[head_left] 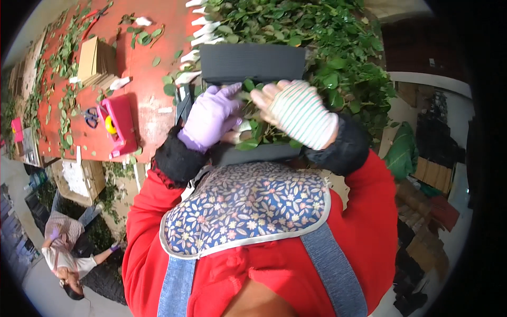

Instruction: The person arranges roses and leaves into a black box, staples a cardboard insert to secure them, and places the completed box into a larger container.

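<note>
A black box-like holder [253, 62] stands at the table's near edge, with green leafy stems [259, 129] lying in it between my hands. My left hand [208, 119], in a purple glove, is curled over its left side, fingers bent round the stems. A small white wrap [244, 126] shows by its thumb. From the right comes my right hand [298, 110], in a white-and-green striped glove with bare fingertips. Its fingers are bent together onto the leaves, and the undersides of both hands are hidden.
Leafy stems [338, 68] are heaped behind and right of the holder, several with white-wrapped ends [203, 31]. Left on the red table [153, 105] are a pink holder [122, 124], scissors [91, 117], cardboard pieces [95, 61] and red-handled pliers [92, 21]. Another person [66, 253] is at lower left.
</note>
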### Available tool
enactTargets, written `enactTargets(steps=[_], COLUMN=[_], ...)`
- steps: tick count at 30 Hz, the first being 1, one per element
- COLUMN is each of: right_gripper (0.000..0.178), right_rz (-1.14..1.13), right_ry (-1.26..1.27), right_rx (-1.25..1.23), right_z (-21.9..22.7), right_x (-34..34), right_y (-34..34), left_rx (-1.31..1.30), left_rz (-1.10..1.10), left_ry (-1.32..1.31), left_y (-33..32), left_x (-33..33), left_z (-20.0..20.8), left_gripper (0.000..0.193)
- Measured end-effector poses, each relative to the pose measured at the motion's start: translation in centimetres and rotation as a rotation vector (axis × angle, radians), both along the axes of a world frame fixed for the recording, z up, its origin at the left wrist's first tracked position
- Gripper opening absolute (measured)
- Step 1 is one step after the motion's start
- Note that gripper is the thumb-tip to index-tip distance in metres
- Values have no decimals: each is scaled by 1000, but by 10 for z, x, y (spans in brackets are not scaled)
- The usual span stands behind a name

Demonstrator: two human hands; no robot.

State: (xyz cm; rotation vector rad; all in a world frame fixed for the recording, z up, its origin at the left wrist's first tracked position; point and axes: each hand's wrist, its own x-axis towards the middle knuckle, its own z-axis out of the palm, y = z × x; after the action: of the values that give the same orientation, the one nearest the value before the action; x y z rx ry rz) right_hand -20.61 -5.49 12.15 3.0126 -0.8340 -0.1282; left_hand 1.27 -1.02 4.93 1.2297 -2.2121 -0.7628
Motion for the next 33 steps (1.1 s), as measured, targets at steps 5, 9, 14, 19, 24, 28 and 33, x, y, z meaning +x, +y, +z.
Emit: enactTargets(steps=[5,9,14,19,24,28,33], right_gripper=[21,25,9,16,16,17,27], right_rz=[-15,61,-98,-205,-277,-172,-171], right_ry=[62,0,-414,184,346,308,49], right_rx=[70,309,284,-123,-142,-148,303], right_z=[-35,14,61,-44,-97,-62,-16], right_x=[-12,-19,-3,41,42,31,16], right_y=[4,-8,-97,-202,-239,-215,-215], left_rx=[-28,-64,-42,-24,-4,61,76], left_rz=[10,78,115,82,74,86,48], left_ry=[-226,-166,-280,-309,-303,-181,-175], left_y=[18,30,43,45,39,49,51], left_x=[-7,-10,-12,-15,-15,-15,-16], left_z=[31,38,41,57,54,66,72], left_gripper=[34,49,52,50,50,51,51])
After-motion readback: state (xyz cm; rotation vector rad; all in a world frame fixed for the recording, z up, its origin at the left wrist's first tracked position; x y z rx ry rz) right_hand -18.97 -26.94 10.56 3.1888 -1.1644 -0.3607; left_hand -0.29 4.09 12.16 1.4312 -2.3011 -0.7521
